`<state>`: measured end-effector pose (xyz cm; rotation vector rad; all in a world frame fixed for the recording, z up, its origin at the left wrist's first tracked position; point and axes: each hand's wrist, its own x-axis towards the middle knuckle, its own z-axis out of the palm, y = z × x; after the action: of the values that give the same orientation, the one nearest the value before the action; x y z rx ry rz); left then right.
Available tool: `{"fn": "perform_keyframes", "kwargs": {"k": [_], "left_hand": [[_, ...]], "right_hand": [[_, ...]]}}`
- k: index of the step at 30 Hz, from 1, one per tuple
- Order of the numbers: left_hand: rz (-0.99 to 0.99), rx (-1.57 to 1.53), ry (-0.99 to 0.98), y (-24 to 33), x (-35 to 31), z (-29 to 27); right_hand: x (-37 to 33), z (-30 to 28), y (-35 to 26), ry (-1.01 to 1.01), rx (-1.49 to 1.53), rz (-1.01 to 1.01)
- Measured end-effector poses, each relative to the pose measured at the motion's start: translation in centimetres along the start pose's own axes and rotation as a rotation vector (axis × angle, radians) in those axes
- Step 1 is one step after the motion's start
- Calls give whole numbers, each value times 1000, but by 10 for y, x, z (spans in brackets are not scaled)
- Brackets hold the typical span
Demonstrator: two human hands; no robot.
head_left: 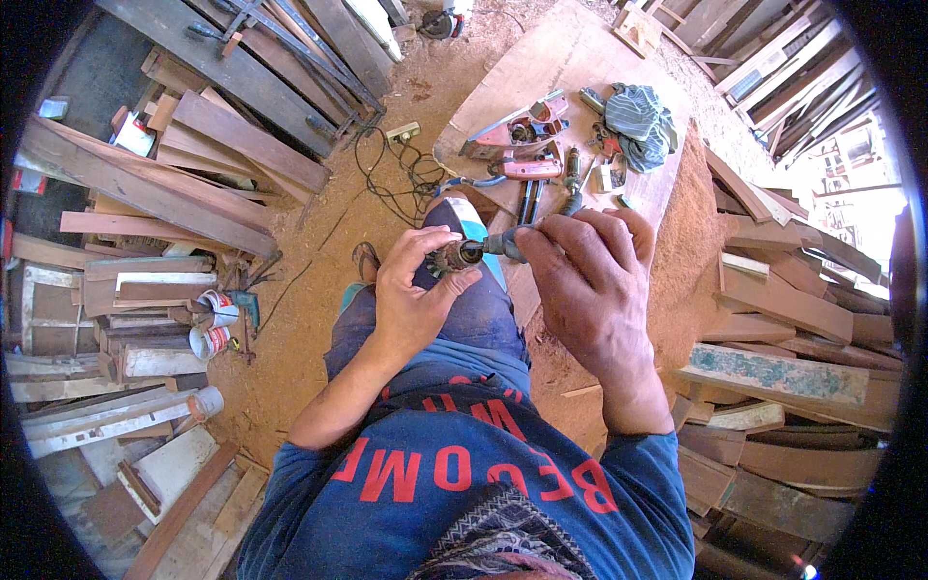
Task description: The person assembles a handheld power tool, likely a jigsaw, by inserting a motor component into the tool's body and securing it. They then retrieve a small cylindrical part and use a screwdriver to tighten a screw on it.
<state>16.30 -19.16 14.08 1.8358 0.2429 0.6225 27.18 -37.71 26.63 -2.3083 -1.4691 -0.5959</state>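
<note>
My left hand (pixel 418 290) is closed around a small round motor-like part (pixel 450 256) with a ribbed, metallic side and a dark end. In my right hand (pixel 592 275) is a grey-blue cylindrical piece (pixel 505 244), pinched between thumb and curled fingers. Its dark tip meets the end of the motor-like part; whether the two are joined I cannot tell. Both hands are held above my lap, close together. Just beyond them, on a wooden board, lie red power-tool housing pieces (pixel 534 164) and a dark tool with a grey grip (pixel 573 169).
A crumpled striped cloth (pixel 640 126) lies on the wooden board (pixel 561 53). Black cable (pixel 372 179) coils on the sawdust-covered floor by a socket block (pixel 403 132). Stacked planks (pixel 773 300) stand at the right, more timber (pixel 222 145) and a teal drill (pixel 246 309) at the left.
</note>
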Motion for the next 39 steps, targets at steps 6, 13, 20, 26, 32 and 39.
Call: {"fn": "perform_keyframes", "kwargs": {"k": [6,13,20,26,32,39], "left_hand": [[-6,-25,5,-5,-1,1],[-33,-34,-58,-8,-2,-1],[-48,-61,-19,-1,0,3],[-61,-69,-82,-6,-1,1],[-139,-100,-71,-13,-4,5],[-198,-126,-124,-35,-12,11]], "right_hand": [[-4,-3,1,-12,5,51],[-4,-7,-2,-12,-4,18],[-2,2,2,36,-3,27],[-19,23,18,109,218,321],[-98,97,49,215,716,953],[-239,218,85,235,617,1154]]}}
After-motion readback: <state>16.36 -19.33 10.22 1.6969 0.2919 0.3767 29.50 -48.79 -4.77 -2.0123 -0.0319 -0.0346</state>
